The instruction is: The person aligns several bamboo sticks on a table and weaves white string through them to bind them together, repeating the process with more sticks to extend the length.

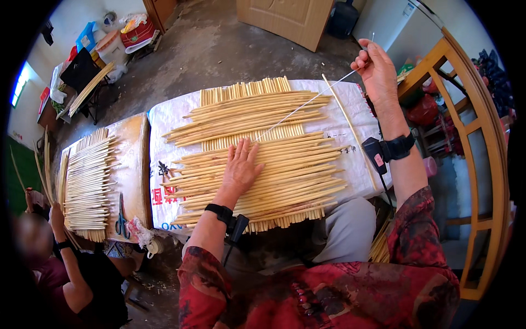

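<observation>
My left hand [241,169] lies flat, fingers stretched, on a mat of pale yellow plant stalks [293,178] laid side by side. Raised at the upper right, my right hand [378,74] is closed in a pinch on a white string [312,100]. The string runs taut down to the mat near my left fingertips. A thin needle-like tip [373,37] pokes up above the right fingers. Stalks of a far band [246,112] lie across shorter upright ones [252,88]. One loose stalk [345,123] lies aslant at the right.
A white printed sheet [175,115] covers the table. On the left, a second table [134,164] bears another stalk mat [87,181] and scissors [121,219]; a co-worker's hand [56,216] is beside it. A wooden frame [474,142] stands close on my right.
</observation>
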Motion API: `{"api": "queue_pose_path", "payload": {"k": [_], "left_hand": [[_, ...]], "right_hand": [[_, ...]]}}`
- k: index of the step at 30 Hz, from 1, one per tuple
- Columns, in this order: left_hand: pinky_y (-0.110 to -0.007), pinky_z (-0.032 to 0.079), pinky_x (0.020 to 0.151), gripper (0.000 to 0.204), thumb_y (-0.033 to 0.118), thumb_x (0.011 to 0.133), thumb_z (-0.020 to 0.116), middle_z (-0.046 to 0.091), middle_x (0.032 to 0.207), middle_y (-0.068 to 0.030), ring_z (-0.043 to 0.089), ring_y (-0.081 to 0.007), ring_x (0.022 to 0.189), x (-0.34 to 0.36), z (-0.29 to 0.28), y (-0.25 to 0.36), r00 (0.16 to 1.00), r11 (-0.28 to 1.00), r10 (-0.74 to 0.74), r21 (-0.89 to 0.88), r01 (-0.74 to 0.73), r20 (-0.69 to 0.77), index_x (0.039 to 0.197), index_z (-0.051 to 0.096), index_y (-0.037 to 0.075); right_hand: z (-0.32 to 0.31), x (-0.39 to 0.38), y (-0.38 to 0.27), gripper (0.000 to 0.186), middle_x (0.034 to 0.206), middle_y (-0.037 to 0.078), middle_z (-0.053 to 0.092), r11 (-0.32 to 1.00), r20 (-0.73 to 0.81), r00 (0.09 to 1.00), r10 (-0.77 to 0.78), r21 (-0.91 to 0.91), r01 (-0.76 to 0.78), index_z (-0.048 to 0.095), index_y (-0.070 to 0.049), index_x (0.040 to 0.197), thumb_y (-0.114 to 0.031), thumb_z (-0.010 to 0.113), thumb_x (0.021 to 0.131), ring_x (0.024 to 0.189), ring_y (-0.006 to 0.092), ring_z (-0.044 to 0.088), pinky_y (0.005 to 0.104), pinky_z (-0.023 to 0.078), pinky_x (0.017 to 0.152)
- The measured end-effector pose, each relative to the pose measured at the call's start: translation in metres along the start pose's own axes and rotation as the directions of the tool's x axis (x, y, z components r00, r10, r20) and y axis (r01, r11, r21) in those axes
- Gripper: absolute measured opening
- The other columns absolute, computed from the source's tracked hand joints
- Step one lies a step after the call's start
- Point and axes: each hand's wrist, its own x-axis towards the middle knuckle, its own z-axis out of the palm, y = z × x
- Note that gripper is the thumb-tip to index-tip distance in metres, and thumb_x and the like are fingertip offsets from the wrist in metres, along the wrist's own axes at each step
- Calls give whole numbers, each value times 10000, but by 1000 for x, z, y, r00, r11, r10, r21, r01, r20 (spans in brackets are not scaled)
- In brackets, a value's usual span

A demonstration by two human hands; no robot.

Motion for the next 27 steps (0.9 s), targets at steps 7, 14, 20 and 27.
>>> {"api": "queue_pose_path", "payload": {"k": [7,14,20,27], "left_hand": [[-432,98,1108,576,399,895,448,257,1432,-186,189,-302,1351,-2,0,0,1000,1000,1,-7,-1,0,1357,337,73],[-431,102,1108,569,397,891,453,287,1414,-191,207,-301,1344,0,-1,0,1000,1000,5,-26,-4,5,1345,355,68],[-455,138,1093,567,380,869,491,315,1399,-193,227,-310,1335,0,4,1,999,999,21,-32,-22,-41,1329,378,67],[-489,157,1076,560,356,845,537,327,1386,-197,264,-329,1313,3,-2,-4,999,995,21,-97,-23,-26,1305,400,68]], "right_hand": [[7,-11,-10,216,760,51,533,991,-46,992,-117,61,120,550,20,1020,-152,449,937,687,141,527,359,519,742],[15,13,-56,208,764,61,543,913,10,927,-376,173,369,552,18,980,-160,457,928,687,162,532,381,506,727],[3,-4,-48,197,716,27,514,964,107,991,-77,261,47,541,10,975,-169,515,899,564,98,427,253,368,523],[22,-47,-27,231,845,80,585,953,164,985,50,286,-96,542,2,1019,-195,458,931,804,186,586,335,494,769]]}}
